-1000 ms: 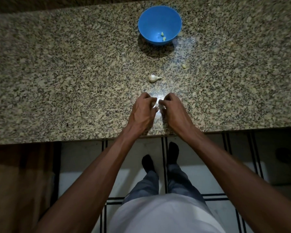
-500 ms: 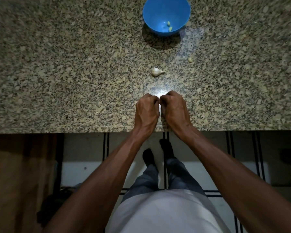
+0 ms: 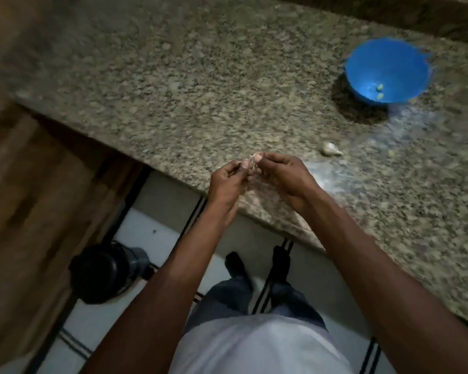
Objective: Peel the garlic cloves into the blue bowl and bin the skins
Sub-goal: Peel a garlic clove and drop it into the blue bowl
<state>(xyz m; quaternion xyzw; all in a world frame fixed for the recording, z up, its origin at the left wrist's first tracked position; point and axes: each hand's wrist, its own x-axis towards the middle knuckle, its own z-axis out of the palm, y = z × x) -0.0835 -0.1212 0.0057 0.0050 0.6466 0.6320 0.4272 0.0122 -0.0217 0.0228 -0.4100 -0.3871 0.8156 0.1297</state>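
Observation:
My left hand and my right hand meet above the front edge of the granite counter. Both pinch thin pale garlic skins between thumb and fingertips. A small unpeeled garlic piece lies on the counter to the right of my hands. The blue bowl stands at the far right with two peeled yellowish cloves inside. One more small clove bit lies on the counter further right.
A dark round bin stands on the tiled floor at the lower left, beside a wooden cabinet front. My feet and legs are below the counter edge.
The view has swung left and tilted, bringing the bin into sight. My hands have lifted off the counter and shifted left toward its edge, still pinching the skins.

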